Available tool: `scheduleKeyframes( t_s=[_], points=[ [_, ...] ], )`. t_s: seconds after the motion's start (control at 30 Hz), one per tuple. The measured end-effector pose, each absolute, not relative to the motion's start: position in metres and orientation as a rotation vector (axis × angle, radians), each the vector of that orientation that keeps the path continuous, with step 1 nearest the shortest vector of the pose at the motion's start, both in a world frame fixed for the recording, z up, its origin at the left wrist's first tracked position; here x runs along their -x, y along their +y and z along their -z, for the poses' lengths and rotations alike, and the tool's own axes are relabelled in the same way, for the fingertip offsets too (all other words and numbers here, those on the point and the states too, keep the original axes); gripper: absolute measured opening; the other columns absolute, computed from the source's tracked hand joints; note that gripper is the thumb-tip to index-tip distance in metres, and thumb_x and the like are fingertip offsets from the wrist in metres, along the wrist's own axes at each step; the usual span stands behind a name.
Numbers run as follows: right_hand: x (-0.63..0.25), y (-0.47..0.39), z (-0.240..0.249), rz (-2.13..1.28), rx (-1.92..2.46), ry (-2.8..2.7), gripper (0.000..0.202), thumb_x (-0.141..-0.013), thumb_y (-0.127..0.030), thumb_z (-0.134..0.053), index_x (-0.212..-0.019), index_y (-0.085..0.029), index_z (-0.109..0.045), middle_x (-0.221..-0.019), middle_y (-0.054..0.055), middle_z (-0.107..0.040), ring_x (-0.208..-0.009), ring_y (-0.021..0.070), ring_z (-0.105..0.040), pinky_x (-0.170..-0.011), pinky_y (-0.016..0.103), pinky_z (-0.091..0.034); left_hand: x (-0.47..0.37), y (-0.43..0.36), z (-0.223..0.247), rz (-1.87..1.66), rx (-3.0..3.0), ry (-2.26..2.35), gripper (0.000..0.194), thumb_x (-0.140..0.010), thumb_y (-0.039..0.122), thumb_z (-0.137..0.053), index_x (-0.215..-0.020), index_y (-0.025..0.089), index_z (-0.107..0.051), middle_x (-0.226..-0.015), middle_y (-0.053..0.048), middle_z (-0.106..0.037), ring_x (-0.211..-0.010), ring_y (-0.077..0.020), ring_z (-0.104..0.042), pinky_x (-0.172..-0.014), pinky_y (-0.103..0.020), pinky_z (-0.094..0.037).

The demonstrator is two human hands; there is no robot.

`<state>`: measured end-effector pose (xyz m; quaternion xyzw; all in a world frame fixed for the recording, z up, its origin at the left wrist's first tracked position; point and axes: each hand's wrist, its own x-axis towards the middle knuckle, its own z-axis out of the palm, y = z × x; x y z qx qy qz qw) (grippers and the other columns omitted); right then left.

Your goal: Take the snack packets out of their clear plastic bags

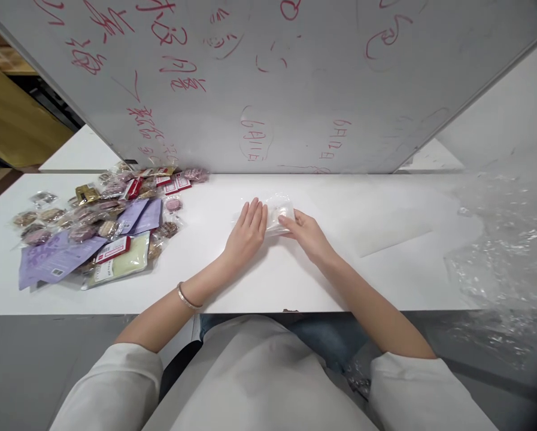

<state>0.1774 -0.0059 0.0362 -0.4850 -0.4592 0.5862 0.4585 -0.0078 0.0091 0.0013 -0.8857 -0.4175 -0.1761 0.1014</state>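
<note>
Lying flat, left hand (246,233) on packet (276,214), right hand (309,235) pinching it

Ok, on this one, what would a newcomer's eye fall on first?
Probably the whiteboard across the top, its red handwriting turned sideways. Next comes the heap of wrapped cookie-like rounds and purple pouches on the left of the white table. At the centre, the left hand lies flat against a clear plastic packet while the right hand pinches its right end.
</note>
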Motion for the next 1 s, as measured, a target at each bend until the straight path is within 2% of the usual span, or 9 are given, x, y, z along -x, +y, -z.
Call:
scheduleKeyframes(
  t_s=[0.13, 0.23, 0.33, 0.43, 0.53, 0.6, 0.7, 0.87, 1.0],
  points=[
    [-0.172, -0.002, -0.031, -1.430, 1.138, -0.956, 0.036, -0.080, -0.048, -0.073, -0.102, -0.021, -0.070, -0.107, 0.006, -0.073, -0.103, 0.0225, -0.069, -0.095, 0.042, -0.058, -0.002, 0.006, -0.005, 0.594, 2.526, -1.415, 0.064, -0.097, 0.006, -0.031, -0.159, 0.011, -0.020, -0.146, -0.022, -0.048, -0.144, -0.0362, -0.038, -0.119, -0.061, -0.027],
    [-0.167, -0.003, -0.027, -1.402, 1.111, -0.897, 0.031, -0.084, -0.049, -0.069, -0.103, -0.024, -0.067, -0.116, 0.006, -0.071, -0.108, 0.0224, -0.068, -0.095, 0.041, -0.059, -0.010, 0.009, -0.008, 0.652, 2.524, -1.602, 0.059, -0.097, 0.006, -0.028, -0.156, 0.009, -0.030, -0.124, -0.021, -0.059, -0.124, -0.0328, -0.055, -0.107, -0.053, -0.042],
    [-0.161, -0.004, -0.025, -1.419, 1.029, -0.864, 0.034, -0.089, -0.051, -0.061, -0.110, -0.025, -0.062, -0.131, 0.006, -0.066, -0.118, 0.0237, -0.064, -0.096, 0.041, -0.059, -0.018, 0.016, -0.014, 0.850, 2.575, -1.744, 0.060, -0.094, 0.005, -0.028, -0.154, 0.009, -0.033, -0.107, -0.017, -0.060, -0.107, -0.0283, -0.059, -0.092, -0.043, -0.050],
    [-0.162, -0.002, -0.024, -1.410, 0.992, -0.917, 0.043, -0.095, -0.055, -0.049, -0.122, -0.023, -0.057, -0.141, 0.009, -0.060, -0.129, 0.0245, -0.058, -0.100, 0.042, -0.056, -0.024, 0.019, -0.021, 1.134, 2.735, -1.827, 0.065, -0.092, 0.009, -0.032, -0.156, 0.015, -0.029, -0.114, -0.015, -0.059, -0.104, -0.0251, -0.059, -0.088, -0.040, -0.052],
    [-0.173, -0.002, -0.024, -1.298, 1.116, -0.951, 0.046, -0.095, -0.057, -0.047, -0.125, -0.023, -0.055, -0.140, 0.010, -0.060, -0.130, 0.0255, -0.056, -0.105, 0.043, -0.051, -0.029, 0.017, -0.030, 1.516, 3.157, -1.738, 0.068, -0.090, 0.019, -0.042, -0.157, 0.018, -0.029, -0.133, -0.014, -0.056, -0.116, -0.0244, -0.057, -0.096, -0.038, -0.050],
    [-0.182, -0.008, -0.027, -1.251, 1.181, -0.972, 0.045, -0.091, -0.056, -0.056, -0.122, -0.023, -0.057, -0.136, 0.009, -0.062, -0.128, 0.0260, -0.057, -0.107, 0.044, -0.048, -0.034, 0.015, -0.034, 1.907, 3.359, -1.698, 0.060, -0.092, 0.028, -0.047, -0.151, 0.018, -0.040, -0.138, -0.013, -0.057, -0.121, -0.0256, -0.057, -0.100, -0.039, -0.049],
    [-0.196, -0.019, -0.030, -1.314, 1.104, -1.051, 0.044, -0.085, -0.053, -0.067, -0.118, -0.024, -0.061, -0.129, 0.007, -0.066, -0.121, 0.0247, -0.060, -0.104, 0.043, -0.050, -0.042, 0.010, -0.036, 2.275, 3.379, -1.895, 0.046, -0.097, 0.043, -0.048, -0.131, 0.015, -0.061, -0.124, -0.012, -0.067, -0.113, -0.0258, -0.062, -0.100, -0.042, -0.048],
    [-0.262, 0.002, -0.018, -1.026, 1.279, -0.756, 0.041, -0.082, -0.054, -0.070, -0.105, -0.022, -0.061, -0.115, 0.008, -0.069, -0.106, 0.0211, -0.066, -0.090, 0.037, -0.058, -0.043, 0.003, -0.029, 1.661, 3.148, -2.096, 0.035, -0.097, 0.042, -0.052, -0.124, 0.025, -0.065, -0.117, -0.008, -0.064, -0.115, -0.0226, -0.055, -0.103, -0.040, -0.044],
    [-0.378, 0.062, -0.011, -0.410, 1.747, -0.488, 0.042, -0.097, -0.054, -0.045, -0.124, -0.023, -0.051, -0.130, 0.012, -0.059, -0.116, 0.0199, -0.063, -0.085, 0.036, -0.059, -0.031, 0.003, -0.022, 1.455, 3.063, -2.167, 0.032, -0.100, 0.038, -0.045, -0.124, 0.025, -0.061, -0.112, -0.008, -0.061, -0.110, -0.0206, -0.056, -0.099, -0.039, -0.046]
  ],
)
